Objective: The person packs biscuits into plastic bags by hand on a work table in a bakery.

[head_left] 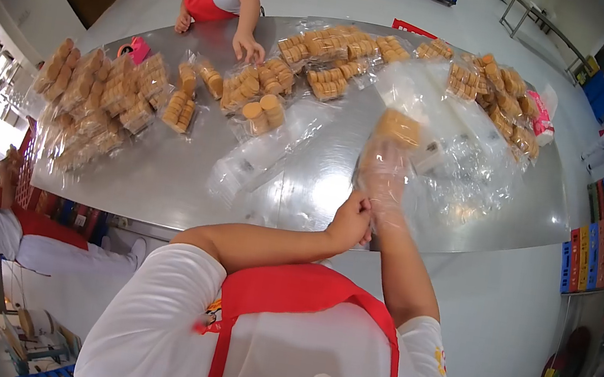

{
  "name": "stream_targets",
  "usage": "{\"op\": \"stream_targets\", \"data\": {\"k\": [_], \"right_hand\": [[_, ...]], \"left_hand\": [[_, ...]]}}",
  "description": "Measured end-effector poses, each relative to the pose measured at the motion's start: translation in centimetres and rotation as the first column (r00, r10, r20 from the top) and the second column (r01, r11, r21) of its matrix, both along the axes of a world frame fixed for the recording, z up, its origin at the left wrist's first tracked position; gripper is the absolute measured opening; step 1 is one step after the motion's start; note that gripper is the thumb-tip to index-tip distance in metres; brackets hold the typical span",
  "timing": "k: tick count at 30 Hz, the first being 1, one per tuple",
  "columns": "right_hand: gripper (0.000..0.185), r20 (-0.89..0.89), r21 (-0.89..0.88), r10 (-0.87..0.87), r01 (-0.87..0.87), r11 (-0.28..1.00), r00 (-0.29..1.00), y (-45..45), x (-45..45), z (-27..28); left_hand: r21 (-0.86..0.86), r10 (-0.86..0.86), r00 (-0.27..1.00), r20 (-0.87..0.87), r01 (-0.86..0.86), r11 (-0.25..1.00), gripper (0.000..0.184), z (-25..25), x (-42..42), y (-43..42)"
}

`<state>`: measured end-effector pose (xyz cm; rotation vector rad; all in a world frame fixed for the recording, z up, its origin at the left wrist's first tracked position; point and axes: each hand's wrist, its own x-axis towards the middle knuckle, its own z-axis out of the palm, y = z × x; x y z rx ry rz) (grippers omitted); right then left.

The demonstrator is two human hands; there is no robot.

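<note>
My right hand [384,166] is stretched forward over the metal table, covered to the wrist in clear plastic, a bag or glove. Its blurred fingers reach a block of light-brown round biscuits [398,127]; how they grip it is smeared. My left hand [352,219] is closed in a fist against my right wrist, at the lower edge of the plastic. What its fingers pinch is hidden. Flat clear plastic bags [472,148] lie just right of the biscuits. More clear plastic [260,155] lies left of my hands, beside an opened-looking pack of biscuits [262,114].
Bagged biscuits [101,92] are heaped at the table's left end, with more packs [331,48] along the far edge and another heap [504,102] at right. Across the metal table [315,151], a co-worker's hand [247,46] touches packs. Coloured crates [597,252] stand at right.
</note>
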<state>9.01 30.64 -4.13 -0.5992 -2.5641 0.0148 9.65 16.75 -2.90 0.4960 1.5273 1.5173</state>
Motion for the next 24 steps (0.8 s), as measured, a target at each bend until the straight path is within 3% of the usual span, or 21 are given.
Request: {"op": "stream_targets", "data": {"k": [1,2,6,9,11,13,15,16,17,19,22,24], "right_hand": [[0.065,0.108,0.104,0.083,-0.095,0.990,0.991,-0.5,-0.4,0.3],[0.066,0.122,-0.054,0.078,-0.072,0.996,0.989,-1.2,-0.8,0.5],[0.069,0.061,-0.098,0.052,-0.046,0.994,0.997,-3.7,-0.1,2.5],[0.063,-0.063,-0.177,0.133,-0.142,0.974,0.989,-5.9,4.0,2.5],[0.046,-0.200,-0.171,0.162,-0.198,0.965,0.966,-7.5,7.7,1.4],[0.028,-0.275,-0.208,0.138,-0.199,0.958,0.951,-7.6,9.9,-0.3],[0.015,-0.296,-0.315,0.100,-0.196,0.928,0.950,-7.4,12.1,-1.3],[0.003,-0.307,-0.341,0.071,-0.180,0.923,0.949,-7.2,11.7,-0.5],[0.003,-0.277,-0.360,0.037,-0.140,0.922,0.960,-6.9,11.3,-0.3],[0.008,-0.217,-0.397,-0.022,-0.068,0.915,0.976,-6.4,10.4,-0.1],[0.016,-0.072,-0.410,-0.123,0.083,0.908,0.990,-6.0,9.1,0.6],[0.017,-0.083,-0.408,-0.150,0.104,0.907,0.985,-5.6,8.7,0.0]], "left_hand": [[-0.044,-0.047,0.997,0.053,0.050,0.998,0.018,-1.2,-0.1,-0.3],[-0.084,-0.092,0.990,0.104,0.100,0.991,0.018,-2.3,-0.4,-0.3],[-0.104,-0.495,0.868,0.024,0.495,0.863,0.018,2.4,-3.0,-3.6],[-0.092,-0.470,0.871,-0.145,0.461,0.883,0.017,3.1,-5.8,-7.5],[-0.062,-0.234,0.915,-0.329,0.227,0.972,0.016,1.6,-8.2,-10.5],[-0.089,0.071,0.863,-0.500,-0.133,0.987,0.015,0.4,-11.1,-13.7],[-0.085,0.289,0.723,-0.627,-0.432,0.898,0.021,-2.8,-15.4,-16.0],[-0.009,0.415,0.656,-0.631,-0.541,0.841,0.025,-3.3,-17.2,-16.4],[0.068,0.535,0.571,-0.622,-0.641,0.764,0.030,-3.5,-19.0,-16.6],[0.107,0.514,0.380,-0.769,-0.716,0.690,0.039,-3.5,-22.4,-16.3],[0.044,0.421,0.435,-0.796,-0.651,0.757,0.041,-5.8,-27.0,-15.4],[-0.139,0.355,0.614,-0.705,-0.611,0.780,0.035,-4.5,-27.6,-14.4]]}}
